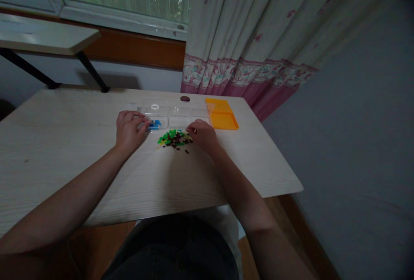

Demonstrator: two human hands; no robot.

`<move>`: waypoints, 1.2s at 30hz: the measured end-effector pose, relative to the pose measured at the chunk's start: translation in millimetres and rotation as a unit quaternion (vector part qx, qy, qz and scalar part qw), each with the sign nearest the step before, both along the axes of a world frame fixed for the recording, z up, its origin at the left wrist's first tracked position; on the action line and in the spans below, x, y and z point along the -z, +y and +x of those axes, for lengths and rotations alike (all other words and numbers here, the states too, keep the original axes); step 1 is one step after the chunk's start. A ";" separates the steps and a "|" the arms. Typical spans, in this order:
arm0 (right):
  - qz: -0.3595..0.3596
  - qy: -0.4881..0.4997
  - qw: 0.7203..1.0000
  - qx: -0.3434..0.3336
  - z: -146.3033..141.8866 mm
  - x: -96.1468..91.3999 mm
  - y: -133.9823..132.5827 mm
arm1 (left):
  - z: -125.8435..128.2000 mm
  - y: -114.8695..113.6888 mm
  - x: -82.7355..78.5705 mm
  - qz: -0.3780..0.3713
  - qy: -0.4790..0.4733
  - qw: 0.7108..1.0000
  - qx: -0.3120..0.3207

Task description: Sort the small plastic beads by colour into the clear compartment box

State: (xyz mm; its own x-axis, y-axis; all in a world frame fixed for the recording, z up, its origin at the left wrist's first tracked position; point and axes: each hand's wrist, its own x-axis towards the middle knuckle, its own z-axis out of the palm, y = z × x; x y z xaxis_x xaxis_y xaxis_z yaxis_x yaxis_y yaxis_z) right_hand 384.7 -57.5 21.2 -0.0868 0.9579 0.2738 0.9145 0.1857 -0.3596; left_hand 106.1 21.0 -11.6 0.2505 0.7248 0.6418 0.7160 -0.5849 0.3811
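A clear plastic compartment box (179, 121) lies across the far part of the table, with small blue pieces (155, 124) in its front left compartment. My left hand (130, 130) grips the left end of this box, thumb and fingers bent around the corner beside the blue pieces. In front of the box lies a loose pile of small building bricks (174, 138), mostly green and dark brown with a few yellow ones. At the pile's right edge is my right hand (204, 135), its fingertips pinched together. Whatever sits between them is too small to make out.
A bright orange tray (224, 120) lies right of the box, and a brown oval piece (185, 98) is behind it. A raised shelf (48, 36) on black legs stands at the back left. Curtain (239, 69) and wall border the table's right side.
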 end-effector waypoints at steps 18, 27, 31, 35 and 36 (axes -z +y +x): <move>-0.074 -0.095 0.993 -0.017 18.6 -13.0 -3.8 | 1.7 0.2 0.4 0.007 0.008 1.000 -0.027; -0.080 -0.134 0.987 -0.025 8.8 -7.2 -2.6 | 1.5 3.2 4.4 -0.007 0.008 0.999 -0.031; -0.077 -0.135 0.988 -0.022 10.5 -6.4 -1.6 | 1.8 3.6 4.2 -0.015 -0.002 1.000 -0.024; -0.047 -0.098 0.994 -0.013 12.1 -3.4 -0.1 | 1.5 3.4 4.1 -0.007 0.003 1.000 -0.027; -0.039 -0.083 0.996 -0.010 12.2 -2.8 0.1 | 1.4 3.4 4.3 -0.006 0.005 1.000 -0.027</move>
State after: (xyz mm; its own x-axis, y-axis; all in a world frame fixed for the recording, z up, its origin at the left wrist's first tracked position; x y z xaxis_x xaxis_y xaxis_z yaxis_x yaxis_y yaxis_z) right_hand 396.9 -57.4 24.0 -0.1444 0.9732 0.1789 0.9589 0.1823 -0.2176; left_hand 107.4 24.3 -15.9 0.2172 0.7445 0.6313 0.7495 -0.5415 0.3808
